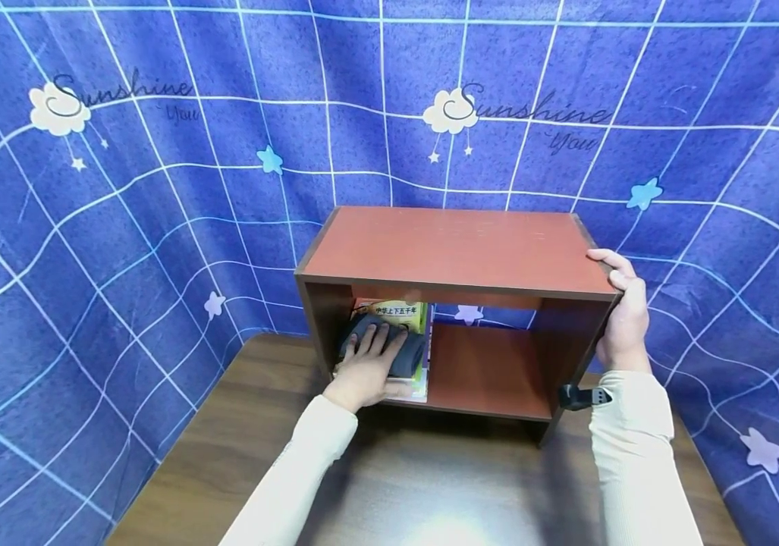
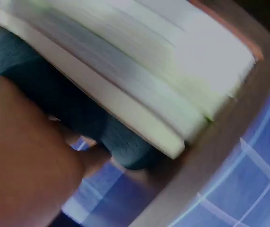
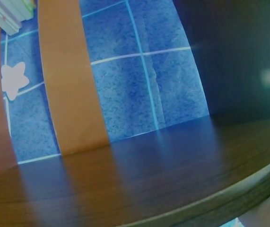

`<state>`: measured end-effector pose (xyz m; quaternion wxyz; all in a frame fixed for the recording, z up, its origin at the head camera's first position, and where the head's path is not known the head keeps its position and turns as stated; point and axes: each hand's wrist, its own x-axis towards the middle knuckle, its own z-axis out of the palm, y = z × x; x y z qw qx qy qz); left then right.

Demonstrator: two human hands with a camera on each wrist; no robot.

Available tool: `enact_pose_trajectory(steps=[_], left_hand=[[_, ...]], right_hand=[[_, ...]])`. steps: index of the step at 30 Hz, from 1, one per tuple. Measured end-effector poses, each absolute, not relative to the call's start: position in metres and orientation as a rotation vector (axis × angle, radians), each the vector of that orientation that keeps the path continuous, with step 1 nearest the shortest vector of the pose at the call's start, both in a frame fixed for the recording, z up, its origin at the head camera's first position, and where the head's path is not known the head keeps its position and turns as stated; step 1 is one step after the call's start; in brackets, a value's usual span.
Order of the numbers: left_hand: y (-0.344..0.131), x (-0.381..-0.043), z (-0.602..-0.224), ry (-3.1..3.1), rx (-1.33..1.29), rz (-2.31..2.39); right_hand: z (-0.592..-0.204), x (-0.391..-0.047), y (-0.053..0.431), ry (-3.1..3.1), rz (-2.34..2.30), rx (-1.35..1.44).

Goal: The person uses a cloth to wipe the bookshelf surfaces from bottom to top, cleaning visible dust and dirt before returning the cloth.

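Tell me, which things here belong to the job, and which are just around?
Seemingly part of the job:
dark grey bundle, under the left hand
books, beside the bundle
shelf unit, held at its side by the right hand

Just around:
starry blue curtain
wooden table, under the shelf unit
black device at the right wrist

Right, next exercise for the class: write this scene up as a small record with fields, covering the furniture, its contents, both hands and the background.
Furniture: red-brown shelf unit with dark edges, on a wooden table
Contents: books in its left part, one with a yellow cover, and a dark grey item against them
Left hand: fingers spread over the dark grey item
Right hand: grips the shelf unit's right side near the top
Background: blue cloth with grid lines, stars and clouds
Unclear: what the dark grey item is
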<state>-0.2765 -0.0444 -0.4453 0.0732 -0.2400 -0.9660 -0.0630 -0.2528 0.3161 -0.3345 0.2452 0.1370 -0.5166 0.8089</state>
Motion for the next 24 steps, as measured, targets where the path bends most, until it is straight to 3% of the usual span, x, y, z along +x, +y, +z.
enact_pose_trajectory(steps=[5, 9, 14, 18, 24], left_hand=[[-0.052, -0.270, -0.429, -2.887, -0.790, -0.386], [-0.074, -0.263, -0.399, -2.204, -0.977, -0.637], [-0.106, -0.270, -0.351, -1.470, -0.751, -0.632], [-0.127, -0.294, -0.337, -1.604, -0.697, -0.742], [-0.131, -0.326, -0.349, -1.696, -0.763, -1.073]], right_hand=[[-0.334, -0.252, 0.315, -1.428, 2.206, 0.372], [-0.332, -0.251, 0.317, -1.415, 2.194, 0.392], [-0.329, -0.251, 0.320, -1.405, 2.184, 0.401], [-0.332, -0.250, 0.318, -1.416, 2.189, 0.385], [-0.338, -0.251, 0.313, -1.379, 2.205, 0.381]])
